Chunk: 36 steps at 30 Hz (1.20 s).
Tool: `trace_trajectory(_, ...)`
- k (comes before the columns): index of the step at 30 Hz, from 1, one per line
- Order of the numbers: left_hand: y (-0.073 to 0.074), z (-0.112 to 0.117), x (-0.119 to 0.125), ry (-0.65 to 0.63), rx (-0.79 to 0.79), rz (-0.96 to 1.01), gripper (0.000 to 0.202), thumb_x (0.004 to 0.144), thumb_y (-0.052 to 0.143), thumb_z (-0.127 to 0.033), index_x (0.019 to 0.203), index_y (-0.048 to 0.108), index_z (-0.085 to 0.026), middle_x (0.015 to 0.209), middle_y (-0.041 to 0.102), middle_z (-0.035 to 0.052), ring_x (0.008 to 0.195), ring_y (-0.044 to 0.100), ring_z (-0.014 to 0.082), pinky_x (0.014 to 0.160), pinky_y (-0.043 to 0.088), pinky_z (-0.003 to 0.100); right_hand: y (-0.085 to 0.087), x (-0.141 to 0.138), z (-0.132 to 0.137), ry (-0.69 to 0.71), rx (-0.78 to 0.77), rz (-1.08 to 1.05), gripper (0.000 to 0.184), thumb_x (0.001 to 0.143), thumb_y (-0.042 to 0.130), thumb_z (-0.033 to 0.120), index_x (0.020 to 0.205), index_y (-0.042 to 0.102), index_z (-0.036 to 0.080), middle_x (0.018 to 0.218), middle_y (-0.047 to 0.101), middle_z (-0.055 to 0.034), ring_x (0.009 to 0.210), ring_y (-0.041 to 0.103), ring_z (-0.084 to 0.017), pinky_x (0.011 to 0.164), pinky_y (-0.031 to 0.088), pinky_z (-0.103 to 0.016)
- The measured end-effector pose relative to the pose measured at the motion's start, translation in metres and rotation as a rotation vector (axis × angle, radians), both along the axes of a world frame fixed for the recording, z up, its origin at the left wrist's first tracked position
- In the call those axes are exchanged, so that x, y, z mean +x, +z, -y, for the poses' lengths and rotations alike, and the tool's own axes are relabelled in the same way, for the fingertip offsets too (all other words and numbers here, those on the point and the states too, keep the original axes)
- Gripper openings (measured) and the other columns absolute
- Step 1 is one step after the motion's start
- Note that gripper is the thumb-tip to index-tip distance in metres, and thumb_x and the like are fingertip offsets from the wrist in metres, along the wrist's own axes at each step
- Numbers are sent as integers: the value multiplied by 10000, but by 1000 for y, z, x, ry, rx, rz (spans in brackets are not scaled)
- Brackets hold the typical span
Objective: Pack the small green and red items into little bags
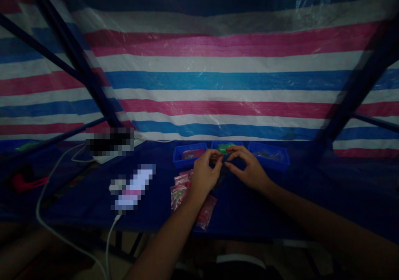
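My left hand (205,170) is closed in a pinch above the table, thumb against fingers. Facing it, my right hand (249,168) curls its thumb and fingers inward, the tips almost meeting those of the left. Whatever sits between the fingertips is small, dark and too dim to name. Under and beside my left wrist lie several small pink plastic packets (206,213). Just beyond the hands stand three blue bins: the left bin (187,163) holds pinkish packets, the middle bin (215,144) holds green items, and the right bin (282,165) holds small pieces I cannot make out.
On the left of the blue table (249,217) lies a blurred-out phone (135,188) with a white cable (109,238). Behind it is a white power strip (107,157). Blue frame posts (352,89) flank a striped plastic sheet (218,80). A red item (28,183) lies far left.
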State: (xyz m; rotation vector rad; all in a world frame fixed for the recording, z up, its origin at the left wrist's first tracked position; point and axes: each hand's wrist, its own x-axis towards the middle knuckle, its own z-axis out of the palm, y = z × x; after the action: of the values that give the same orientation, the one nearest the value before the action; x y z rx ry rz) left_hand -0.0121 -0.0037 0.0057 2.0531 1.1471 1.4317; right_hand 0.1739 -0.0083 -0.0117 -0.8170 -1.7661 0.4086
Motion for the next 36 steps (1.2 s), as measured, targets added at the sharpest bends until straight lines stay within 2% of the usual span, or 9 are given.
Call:
trace_trajectory(4, 1, 3, 2, -55, -16, -7, 244, 915, 649, -156, 1142, 587, -224, 1009, 768, 15, 916, 740, 173, 855, 571, 308, -3, -2, -3, 26, -91, -149, 186, 921, 699, 309, 1092, 646, 257, 1210, 668, -80, 1106, 676, -234, 961, 587, -411)
trace_trajectory(7, 2, 5, 3, -57, -8, -77, 318, 907, 640, -130, 1194, 561, -242, 1028, 777, -5, 937, 739, 176, 893, 556, 322, -5, 0, -4, 33, -123, -142, 234, 925, 699, 305, 1150, 659, 256, 1136, 707, -66, 1009, 713, -224, 938, 595, -404)
trace_trajectory(14, 2, 5, 1, -55, -11, -110, 372, 906, 651, -133, 1240, 538, -251, 1047, 783, -15, 1026, 736, 186, 949, 527, 337, -3, 3, -3, -23, -116, -74, 224, 899, 730, 280, 1118, 704, 239, 1059, 756, -62, 916, 734, -228, 876, 599, -409)
trace_trajectory(20, -3, 2, 1, -75, 4, -137, 401, 928, 646, -150, 1297, 527, -252, 1047, 776, -10, 1022, 726, 190, 949, 517, 345, -2, 2, -4, -7, -83, -55, 188, 905, 712, 268, 1090, 709, 234, 997, 738, -55, 878, 711, -223, 829, 594, -398)
trace_trajectory(25, -3, 1, 0, 29, 127, -161, 377, 885, 729, -213, 1243, 611, -226, 1095, 724, 45, 1045, 672, 221, 931, 518, 360, -2, 4, -5, -74, -42, -39, 127, 912, 703, 262, 1036, 710, 233, 961, 718, -53, 858, 692, -229, 807, 577, -399)
trace_trajectory(27, -2, 2, -1, 38, 133, -180, 310, 921, 696, -263, 1224, 645, -222, 1016, 719, 45, 982, 675, 218, 904, 525, 361, -2, 5, -6, -121, -29, -55, 122, 917, 700, 271, 1033, 707, 233, 960, 714, -56, 857, 688, -233, 806, 574, -403)
trace_trajectory(30, -1, 5, -1, -64, 42, -197, 348, 1004, 573, -315, 1341, 611, -236, 942, 741, 32, 833, 696, 188, 808, 554, 328, -2, 7, -6, -162, -7, -66, 134, 922, 697, 278, 1048, 701, 235, 966, 711, -58, 863, 687, -237, 815, 573, -411)
trace_trajectory(33, -3, 5, -1, -169, 21, -209, 395, 1026, 515, -283, 1414, 578, -246, 1187, 747, 70, 1013, 719, 208, 912, 564, 351, 0, 8, -4, -145, 41, -16, 124, 922, 705, 273, 1043, 707, 247, 993, 717, -57, 896, 686, -240, 830, 569, -417)
trace_trajectory(36, -5, 4, -1, -187, 52, -202, 365, 1014, 521, -249, 1362, 631, -228, 1332, 699, 82, 1193, 673, 231, 1052, 521, 390, 2, 6, -1, -118, 110, 33, 107, 914, 723, 260, 1020, 712, 263, 1004, 731, -51, 964, 676, -252, 876, 559, -438)
